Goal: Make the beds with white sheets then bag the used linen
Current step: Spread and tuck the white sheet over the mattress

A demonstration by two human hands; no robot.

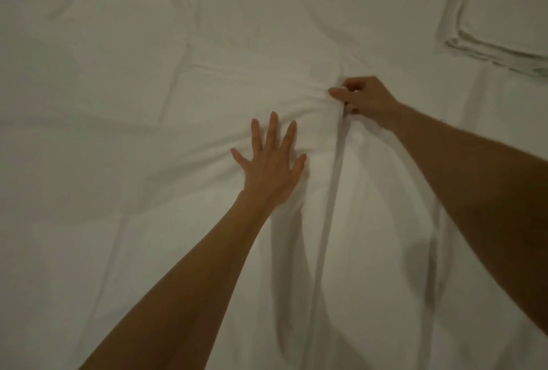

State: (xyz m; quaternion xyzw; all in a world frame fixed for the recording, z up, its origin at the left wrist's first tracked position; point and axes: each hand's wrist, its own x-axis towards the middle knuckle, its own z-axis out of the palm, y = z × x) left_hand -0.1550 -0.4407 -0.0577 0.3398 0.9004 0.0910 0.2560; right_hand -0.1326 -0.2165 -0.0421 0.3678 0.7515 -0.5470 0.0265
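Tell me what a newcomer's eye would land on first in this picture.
First, the two bare arms reaching in from the bottom across the white sheet. The left hand lies flat near the centre with fingers spread, pressing the sheet, while the right hand, just above and to the right, pinches a raised fold that runs down toward the viewer. Next, the stack of folded linen at the upper right edge.

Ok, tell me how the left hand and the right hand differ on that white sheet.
The left hand lies flat, fingers straight and spread, pressing the white cotton bed sheet; the right hand is curled, its grip pinching a raised fold. The left hand sits nearer the camera, the right hand farther up and closer to the folded white linen stack. Both are bare and touch the sheet.
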